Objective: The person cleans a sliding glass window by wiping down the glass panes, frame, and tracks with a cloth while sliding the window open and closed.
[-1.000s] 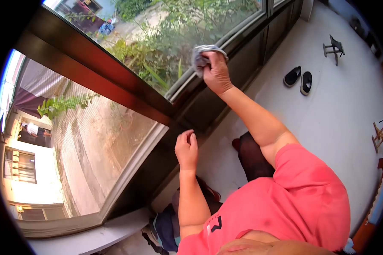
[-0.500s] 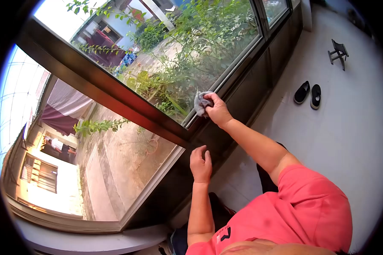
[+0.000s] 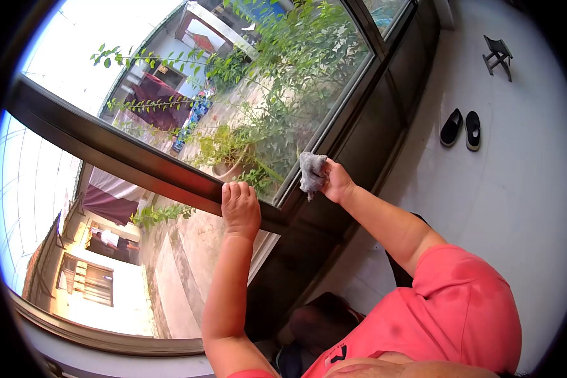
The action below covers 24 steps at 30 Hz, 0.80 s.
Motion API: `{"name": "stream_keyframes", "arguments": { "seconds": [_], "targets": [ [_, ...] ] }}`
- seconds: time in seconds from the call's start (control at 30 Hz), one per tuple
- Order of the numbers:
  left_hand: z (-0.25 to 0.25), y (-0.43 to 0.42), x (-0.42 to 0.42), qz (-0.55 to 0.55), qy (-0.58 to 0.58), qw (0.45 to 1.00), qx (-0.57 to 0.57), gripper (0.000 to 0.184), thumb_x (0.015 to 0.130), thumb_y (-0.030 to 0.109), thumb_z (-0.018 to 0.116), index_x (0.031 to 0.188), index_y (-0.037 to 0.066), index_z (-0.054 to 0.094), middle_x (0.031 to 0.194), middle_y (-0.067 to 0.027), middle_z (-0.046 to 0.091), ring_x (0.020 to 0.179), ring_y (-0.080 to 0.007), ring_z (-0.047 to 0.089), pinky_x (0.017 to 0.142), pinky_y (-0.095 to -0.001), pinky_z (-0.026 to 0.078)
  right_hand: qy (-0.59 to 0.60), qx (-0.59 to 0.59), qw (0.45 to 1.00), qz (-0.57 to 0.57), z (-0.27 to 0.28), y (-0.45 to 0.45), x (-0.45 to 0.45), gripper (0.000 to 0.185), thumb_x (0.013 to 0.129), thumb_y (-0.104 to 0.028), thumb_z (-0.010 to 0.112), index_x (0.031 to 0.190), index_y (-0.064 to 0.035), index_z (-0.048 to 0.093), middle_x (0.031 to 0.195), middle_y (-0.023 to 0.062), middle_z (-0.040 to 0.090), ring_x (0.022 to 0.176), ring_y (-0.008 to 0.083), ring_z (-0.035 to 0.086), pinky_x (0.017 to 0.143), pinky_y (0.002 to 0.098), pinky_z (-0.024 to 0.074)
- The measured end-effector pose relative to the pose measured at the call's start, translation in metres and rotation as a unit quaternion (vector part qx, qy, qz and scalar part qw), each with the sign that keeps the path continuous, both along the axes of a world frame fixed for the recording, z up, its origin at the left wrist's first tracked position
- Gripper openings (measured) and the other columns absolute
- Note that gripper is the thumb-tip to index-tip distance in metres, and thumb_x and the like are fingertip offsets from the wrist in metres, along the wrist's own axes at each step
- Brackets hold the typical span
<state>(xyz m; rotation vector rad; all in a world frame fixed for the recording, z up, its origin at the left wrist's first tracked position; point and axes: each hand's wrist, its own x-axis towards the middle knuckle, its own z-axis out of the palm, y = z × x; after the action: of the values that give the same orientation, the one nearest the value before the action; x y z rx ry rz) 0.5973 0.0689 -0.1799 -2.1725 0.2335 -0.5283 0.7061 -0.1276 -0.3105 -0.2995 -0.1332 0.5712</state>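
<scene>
Cloth, gray and crumpled, is in the right hand. Grip there is narrow, pinched on the cloth's right edge; most of the fabric sticks out left past the fingertips, with a loose corner hanging down. Cloth sits over the lower window rail, near the bottom corner of the upper glass pane; can't tell if it's touching.

Left hand is left of the cloth and apart from it, back to camera, fingers together with tips at the dark frame bar. Palm hidden, so can't tell how closed that grip is.

Two black slip-on shoes are side by side on the pale floor, folding stool beyond them.
</scene>
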Motion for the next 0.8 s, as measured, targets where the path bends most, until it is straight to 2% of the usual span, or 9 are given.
{"name": "stream_keyframes", "arguments": {
  "seconds": [0.1,0.17,0.27,0.33,0.47,0.53,0.67,0.7,0.8],
  "targets": [
    [0.0,-0.001,0.0,-0.015,0.012,1.0,-0.006,0.023,0.082,0.024,0.061,0.096,0.005,0.065,0.106,-0.0118,0.058,0.114,-0.0318,0.05,0.11,-0.0452,0.032,0.024,0.001,1.0,-0.002,-0.006,0.0,0.006,0.017,0.097,-0.02,0.045,0.083,-0.0127,0.053,0.075,0.0019,0.051,0.064,0.0214,0.054,0.065,0.0422,0.0516],
    [-0.002,0.0,-0.003,-0.037,0.007,0.999,-0.012,0.021,0.083,0.019,0.057,0.093,0.004,0.066,0.102,-0.0135,0.059,0.113,-0.0337,0.051,0.11,-0.0454,0.032,-0.031,0.044,0.998,0.019,-0.011,0.0,0.012,0.015,0.096,-0.019,0.046,0.083,-0.0127,0.053,0.074,0.0017,0.049,0.062,0.0213,0.052,0.065,0.0417,0.0513],
    [-0.001,-0.003,-0.007,-0.024,0.013,0.999,0.018,0.026,0.084,0.025,0.059,0.097,0.004,0.066,0.105,-0.013,0.058,0.117,-0.034,0.05,0.111,-0.0458,0.029,0.026,0.029,0.999,0.0,-0.002,-0.004,0.01,0.016,0.096,-0.019,0.046,0.083,-0.0131,0.053,0.075,0.0026,0.052,0.063,0.0229,0.054,0.065,0.0414,0.0517],
    [0.001,-0.006,-0.01,0.019,0.045,0.999,0.017,0.034,0.086,0.034,0.061,0.101,0.004,0.066,0.108,-0.0124,0.058,0.12,-0.0335,0.048,0.114,-0.046,0.026,0.034,0.02,0.999,-0.005,0.003,-0.008,0.01,0.016,0.096,-0.02,0.046,0.085,-0.0134,0.054,0.078,0.003,0.054,0.065,0.0234,0.056,0.066,0.0414,0.0521],
    [0.001,-0.008,-0.009,0.054,0.062,0.996,0.019,0.042,0.087,0.041,0.062,0.105,0.004,0.067,0.11,-0.0119,0.057,0.121,-0.0324,0.048,0.115,-0.0462,0.024,0.042,0.008,0.999,-0.01,-0.002,-0.008,0.019,0.019,0.098,-0.024,0.044,0.091,-0.0138,0.058,0.086,0.0043,0.06,0.073,0.0244,0.06,0.07,0.0423,0.0531],
    [0.001,-0.008,-0.011,0.046,0.047,0.998,0.016,0.04,0.085,0.039,0.065,0.1,0.003,0.069,0.107,-0.0111,0.059,0.116,-0.0311,0.05,0.114,-0.0456,0.026,0.046,0.008,0.999,-0.009,-0.005,-0.01,0.023,0.021,0.099,-0.026,0.042,0.093,-0.0139,0.059,0.087,0.0039,0.061,0.074,0.0237,0.06,0.071,0.0426,0.0529],
    [0.004,-0.005,-0.022,0.057,0.051,0.997,0.011,0.043,0.088,0.045,0.061,0.094,0.003,0.071,0.098,-0.0101,0.058,0.11,-0.0298,0.052,0.115,-0.0454,0.025,0.075,-0.01,0.997,-0.019,-0.004,-0.01,0.029,0.028,0.1,-0.029,0.037,0.094,-0.0139,0.059,0.087,0.0029,0.06,0.077,0.0225,0.06,0.073,0.0428,0.0524],
    [0.004,-0.005,-0.025,0.069,0.049,0.996,0.028,0.044,0.089,0.047,0.06,0.091,0.004,0.072,0.095,-0.0094,0.059,0.106,-0.0291,0.053,0.116,-0.0456,0.024,0.02,0.008,1.0,-0.009,-0.008,-0.01,0.03,0.028,0.1,-0.029,0.037,0.094,-0.0133,0.059,0.086,0.0024,0.06,0.076,0.0221,0.059,0.073,0.0424,0.052],
    [0.008,-0.008,-0.024,0.151,0.073,0.985,0.049,0.046,0.088,0.048,0.061,0.09,0.004,0.072,0.092,-0.0087,0.059,0.104,-0.0279,0.054,0.116,-0.0458,0.023,0.055,-0.012,0.998,-0.013,-0.002,-0.012,0.023,0.026,0.099,-0.027,0.039,0.091,-0.0125,0.059,0.082,0.0028,0.058,0.072,0.0224,0.058,0.071,0.0417,0.0521]
  ]
}}
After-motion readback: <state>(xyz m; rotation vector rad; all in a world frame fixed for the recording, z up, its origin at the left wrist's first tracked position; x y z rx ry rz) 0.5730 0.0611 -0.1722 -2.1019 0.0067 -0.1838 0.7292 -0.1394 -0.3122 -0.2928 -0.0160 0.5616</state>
